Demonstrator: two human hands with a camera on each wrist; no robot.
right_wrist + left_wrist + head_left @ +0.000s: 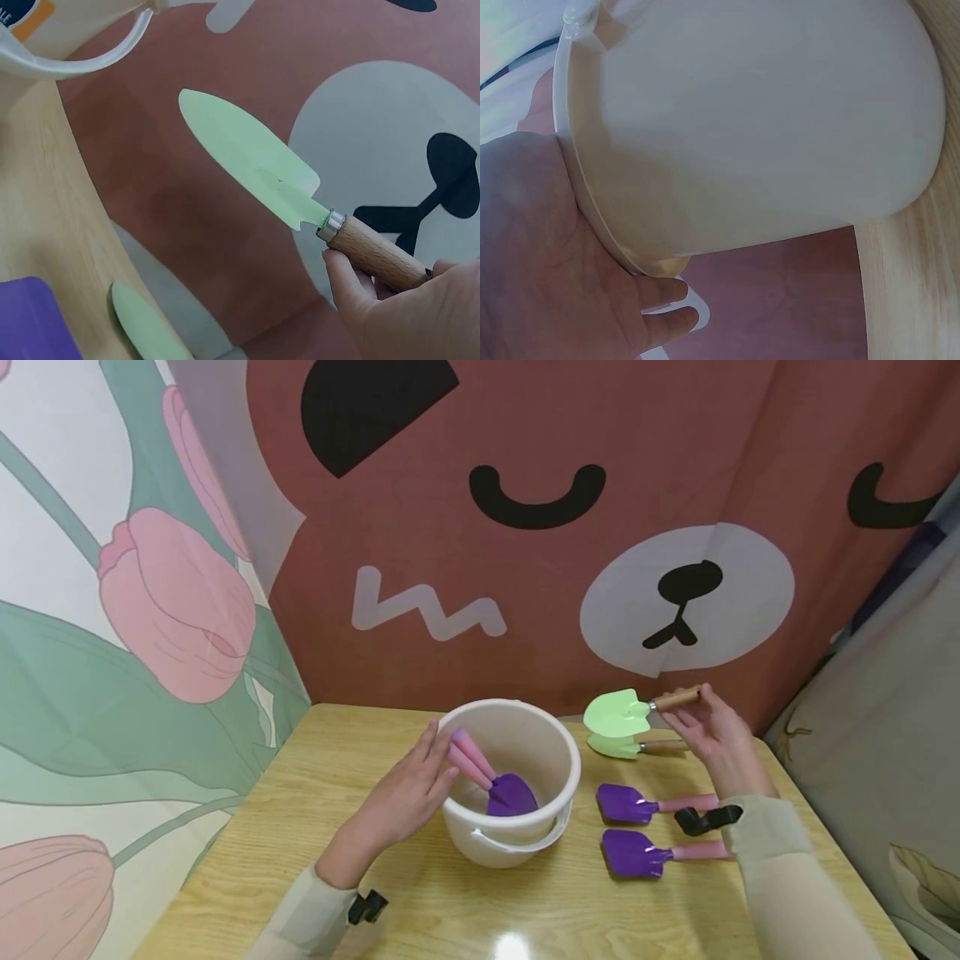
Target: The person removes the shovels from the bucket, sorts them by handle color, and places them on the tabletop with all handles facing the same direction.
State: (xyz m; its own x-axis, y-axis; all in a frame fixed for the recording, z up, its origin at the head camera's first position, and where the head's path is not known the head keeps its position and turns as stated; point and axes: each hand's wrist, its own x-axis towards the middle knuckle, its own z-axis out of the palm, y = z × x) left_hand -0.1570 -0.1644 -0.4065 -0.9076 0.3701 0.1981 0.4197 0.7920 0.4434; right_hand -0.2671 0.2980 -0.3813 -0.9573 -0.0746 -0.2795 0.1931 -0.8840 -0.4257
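Observation:
My right hand [716,735] holds a light green trowel [247,157] by its wooden handle, fingers and thumb around it, blade pointing left above the table. Below it lies a second green trowel [617,746] with a wooden handle. A white bucket [491,852] stands upright at mid-table, its handle hanging down in front. Inside it lean small shovels with purple blades [512,796] and two pink handles [471,758] toward the left rim. With fingers extended, my left hand [405,785] rests against the left side of the bucket's rim; its palm shows in the left wrist view.
Two purple shovels with pink handles, an upper one [627,804] and a lower one [636,853], lie right of the bucket on the wooden table [420,914]. Behind the table hangs a brown bear-print curtain [405,668], with a tulip-print curtain [172,610] at the left.

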